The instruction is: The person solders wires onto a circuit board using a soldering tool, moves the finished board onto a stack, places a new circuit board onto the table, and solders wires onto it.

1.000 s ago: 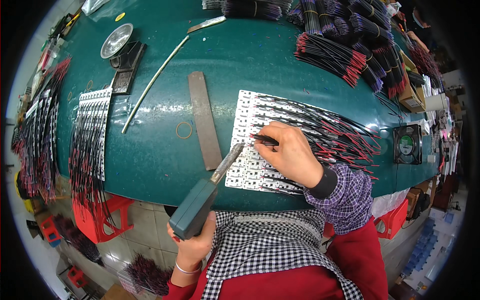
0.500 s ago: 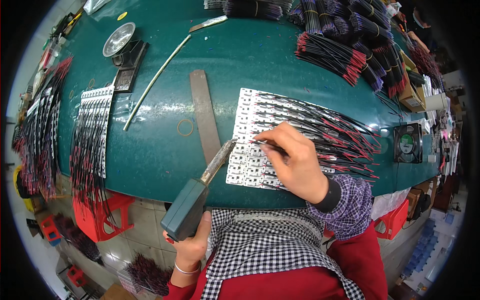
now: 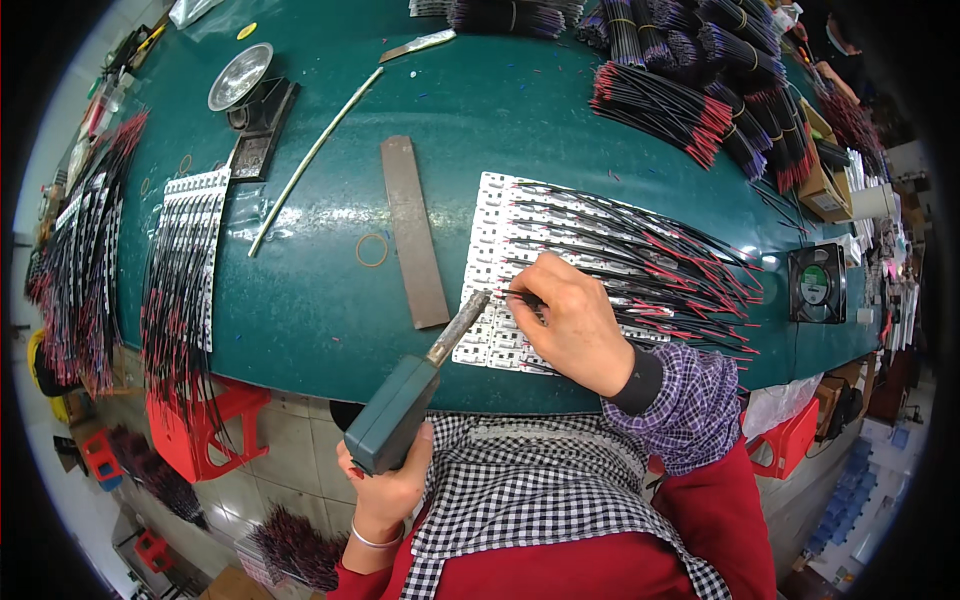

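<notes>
Gripping the soldering iron point(image 3: 392, 408) in my left hand point(image 3: 392, 482), pinching a black wire point(image 3: 506, 293) in my right hand point(image 3: 578, 322); the white circuit board point(image 3: 487, 232) lies flat on the table point(image 3: 310, 330), likely so tip and wire meet steadily.

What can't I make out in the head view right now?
In the head view:
Left hand: some fingers hidden by the green tool.
White board sheet: partly covered by black wires and right hand; fine detail too small.
Far wire bundle: cut off by upper edge.

Blk fan point(image 3: 816, 285) on R of grn tbl point(image 3: 300, 320); rubber band point(image 3: 371, 265) nr brn strip point(image 3: 413, 235).
</notes>
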